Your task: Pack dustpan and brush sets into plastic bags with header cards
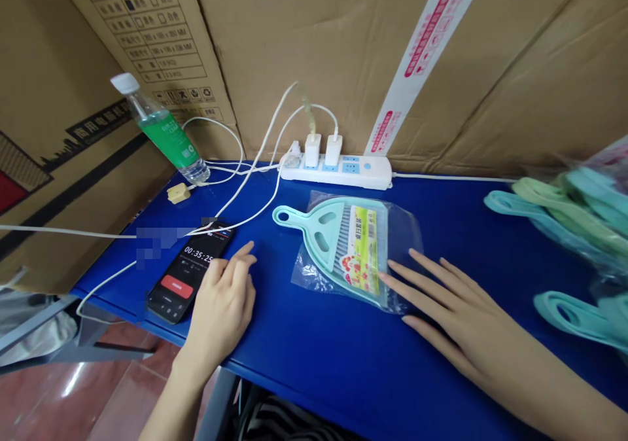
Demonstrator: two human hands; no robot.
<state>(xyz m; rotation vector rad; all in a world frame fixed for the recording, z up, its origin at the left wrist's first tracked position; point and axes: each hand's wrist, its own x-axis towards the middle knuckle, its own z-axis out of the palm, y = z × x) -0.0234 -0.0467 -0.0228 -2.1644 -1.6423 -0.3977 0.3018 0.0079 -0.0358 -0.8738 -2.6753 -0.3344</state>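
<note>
A mint-green dustpan [316, 231] and a small brush with grey bristles [342, 238] lie in a clear plastic bag on the blue table. A yellow-green label [363, 248] covers part of the brush. My right hand [456, 310] is open, fingers spread, its fingertips at the bag's right edge. Loosely curled, my left hand [223, 297] rests on the table between the phone [171, 284] and the dustpan, with nothing visible in it. The phone displays a running timer and a red button.
Behind the dustpan stands a white power strip [363, 174] with chargers and loose cables. A water bottle [169, 137] leans at the back left by a cream plug [178, 193]. More bagged dustpans [549, 212] lie at right. Cardboard boxes [314, 48] wall the back.
</note>
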